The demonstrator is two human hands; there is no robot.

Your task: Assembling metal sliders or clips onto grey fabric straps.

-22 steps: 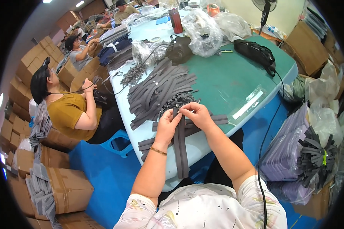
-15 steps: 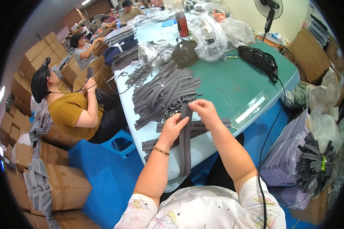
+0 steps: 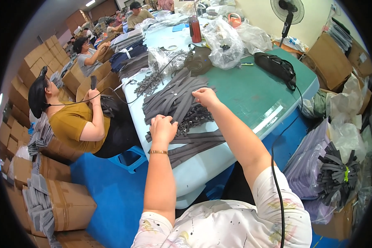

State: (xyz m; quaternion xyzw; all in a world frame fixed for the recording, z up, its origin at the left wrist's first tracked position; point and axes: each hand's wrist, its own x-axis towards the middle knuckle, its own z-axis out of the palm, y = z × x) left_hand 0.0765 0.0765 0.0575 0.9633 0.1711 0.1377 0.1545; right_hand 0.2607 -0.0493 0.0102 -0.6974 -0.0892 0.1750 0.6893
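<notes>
A loose pile of dark grey zippers [image 3: 165, 97] spreads over the table in front of me. My right hand [image 3: 206, 98] reaches to the pile's right side, thumb and fingers pinched on a zipper there. Over the near left part of the pile is my left hand [image 3: 163, 130], fingers curled downward; whatever lies under them is hidden. Between my hands show small dark zipper sliders [image 3: 194, 120], bunched at the zipper ends. Closer to me, a few more zippers [image 3: 194, 144] lie crosswise near the table's front edge.
A green mat [image 3: 244, 91] covers the table's right part, with a black pouch [image 3: 275, 68] on it. Plastic bags [image 3: 223, 43] and a red bottle [image 3: 195, 29] stand farther back. At left sits a co-worker [image 3: 76, 120] beside cardboard boxes [image 3: 72, 204]. A cable [image 3: 277, 165] hangs at my right.
The long zipper that hung between my hands is no longer held up. My left hand has moved left, and my right hand has moved forward and slightly left onto the pile.
</notes>
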